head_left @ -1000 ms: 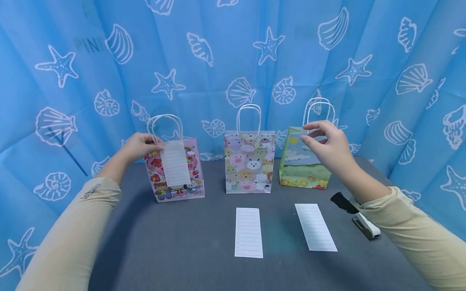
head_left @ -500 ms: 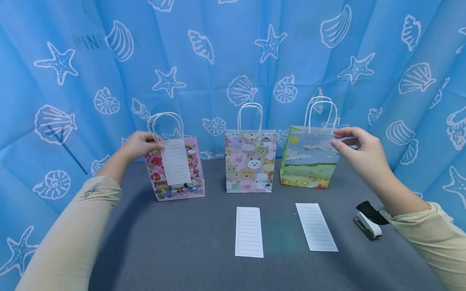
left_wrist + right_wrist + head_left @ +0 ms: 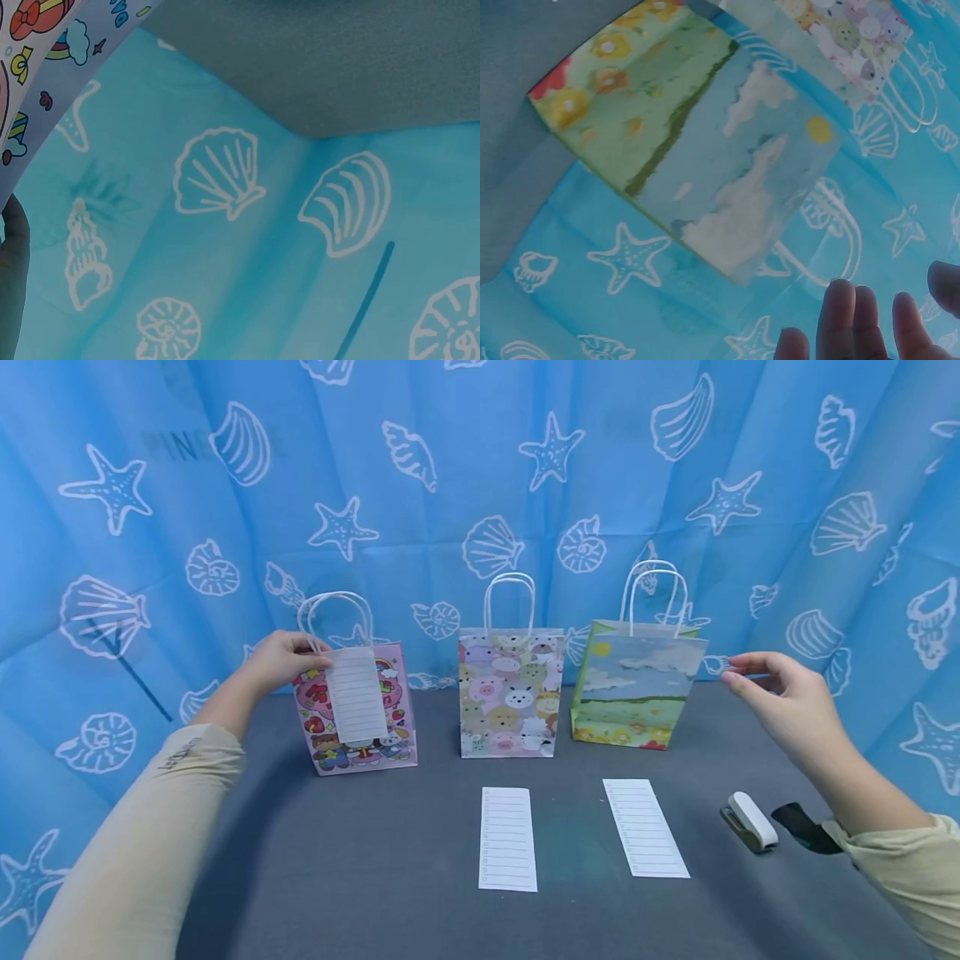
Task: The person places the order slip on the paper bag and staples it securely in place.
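At the left in the head view, my left hand point(image 3: 288, 658) pinches a lined paper slip point(image 3: 357, 697) against the top of a pink cartoon paper gift bag point(image 3: 401, 727). The slip hangs down over the bag's front. In the left wrist view only part of the pink bag point(image 3: 56, 82) and the edge of my hand show. My right hand point(image 3: 787, 693) is in the air to the right of a green meadow gift bag point(image 3: 637, 693), its fingers loosely bent around nothing. Below that hand, a white stapler point(image 3: 752, 818) lies on the table.
An animal-print gift bag point(image 3: 510, 702) stands in the middle. Two more slips lie in front, a middle slip point(image 3: 508, 839) and a right-hand slip point(image 3: 645, 827), on the grey table point(image 3: 360, 860). A blue shell-patterned curtain point(image 3: 420, 560) hangs behind.
My right hand has moved from in front of the meadow bag out to the right and slightly down, uncovering the bag and the stapler. My left hand keeps holding the slip on the pink bag.
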Motion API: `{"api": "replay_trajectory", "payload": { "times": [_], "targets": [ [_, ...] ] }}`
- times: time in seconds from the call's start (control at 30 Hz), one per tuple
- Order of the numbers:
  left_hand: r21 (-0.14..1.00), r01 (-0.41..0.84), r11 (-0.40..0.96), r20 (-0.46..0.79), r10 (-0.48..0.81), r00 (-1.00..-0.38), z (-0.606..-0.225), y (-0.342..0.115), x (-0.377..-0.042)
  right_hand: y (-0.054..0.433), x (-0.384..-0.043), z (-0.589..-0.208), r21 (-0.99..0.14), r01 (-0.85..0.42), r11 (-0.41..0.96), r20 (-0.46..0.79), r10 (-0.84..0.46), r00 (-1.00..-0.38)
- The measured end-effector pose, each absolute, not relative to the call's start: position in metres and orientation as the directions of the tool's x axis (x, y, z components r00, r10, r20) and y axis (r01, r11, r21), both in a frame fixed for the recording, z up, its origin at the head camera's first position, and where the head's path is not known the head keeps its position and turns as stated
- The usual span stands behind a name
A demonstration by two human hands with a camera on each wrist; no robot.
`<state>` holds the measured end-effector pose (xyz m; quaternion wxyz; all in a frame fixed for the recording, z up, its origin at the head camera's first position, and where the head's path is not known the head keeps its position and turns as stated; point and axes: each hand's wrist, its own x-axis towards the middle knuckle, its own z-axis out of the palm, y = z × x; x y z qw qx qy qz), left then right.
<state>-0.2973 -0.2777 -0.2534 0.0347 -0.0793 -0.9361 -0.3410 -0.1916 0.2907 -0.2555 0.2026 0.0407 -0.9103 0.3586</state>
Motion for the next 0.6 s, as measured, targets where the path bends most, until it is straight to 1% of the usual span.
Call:
{"api": "replay_trajectory", "payload": {
  "times": [0.17,0.37,0.5,0.6],
  "targets": [
    [0.633,0.17,0.755,0.116,0.124,-0.985,-0.253,-0.278,-0.298,0.3,-0.192,-0.261,-0.643,-0.174,0.746,0.338,0.072,-0.939],
    [0.637,0.16,0.754,0.112,0.115,-0.987,-0.254,-0.279,-0.298,0.316,-0.194,-0.273,-0.652,-0.089,0.753,0.212,0.068,-0.975],
    [0.642,0.157,0.75,0.112,0.111,-0.987,-0.253,-0.278,-0.297,0.33,-0.193,-0.283,-0.668,-0.019,0.744,0.075,0.043,-0.996],
    [0.645,0.159,0.748,0.116,0.11,-0.987,-0.253,-0.278,-0.297,0.341,-0.191,-0.291,-0.667,0.056,0.743,-0.05,0.03,-0.998]
  ]
}}
